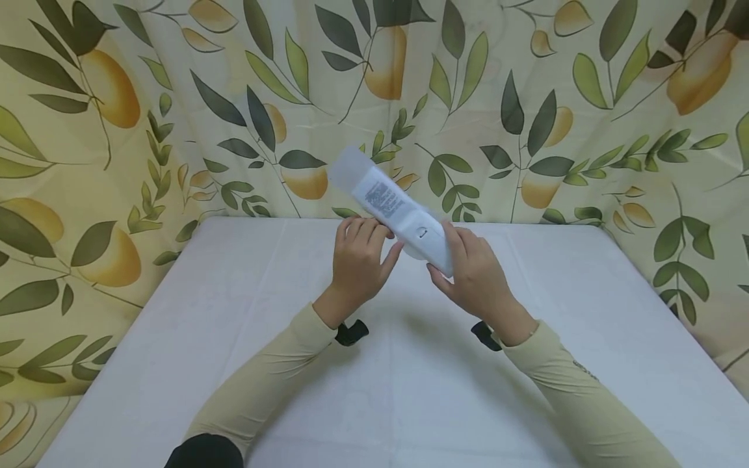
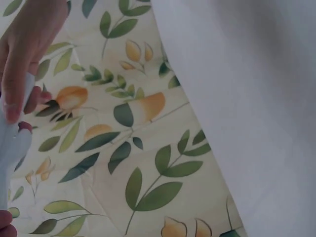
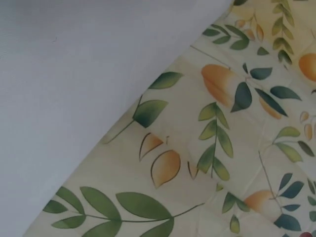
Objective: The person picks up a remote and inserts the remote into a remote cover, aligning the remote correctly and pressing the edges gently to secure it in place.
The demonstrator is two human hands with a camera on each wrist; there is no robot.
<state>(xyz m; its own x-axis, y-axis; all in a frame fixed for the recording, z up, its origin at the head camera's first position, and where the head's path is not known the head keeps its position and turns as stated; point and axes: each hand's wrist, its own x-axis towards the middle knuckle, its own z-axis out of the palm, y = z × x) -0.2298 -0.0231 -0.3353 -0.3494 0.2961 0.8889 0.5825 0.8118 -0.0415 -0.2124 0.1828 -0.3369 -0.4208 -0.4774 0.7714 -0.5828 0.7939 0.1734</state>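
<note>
A long white plastic packet (image 1: 406,218) is held up above the far part of the table, slanting from upper left to lower right. Its upper end is translucent, and a dark printed block and a small mark show on its face. My right hand (image 1: 476,276) grips the lower right end, thumb below and fingers along the edge. At the lower left edge my left hand (image 1: 359,260) holds the packet with curled fingers, their tips partly hidden behind it. The left wrist view catches part of the packet (image 2: 7,153) at its left border; the right wrist view does not show it.
A white-covered table (image 1: 398,390) spreads under both arms. Patterned cloth (image 1: 374,117) with leaves and fruit hangs behind it and along its sides. Each wrist carries a black camera strap piece, and a dark round object (image 1: 205,452) shows at the bottom left.
</note>
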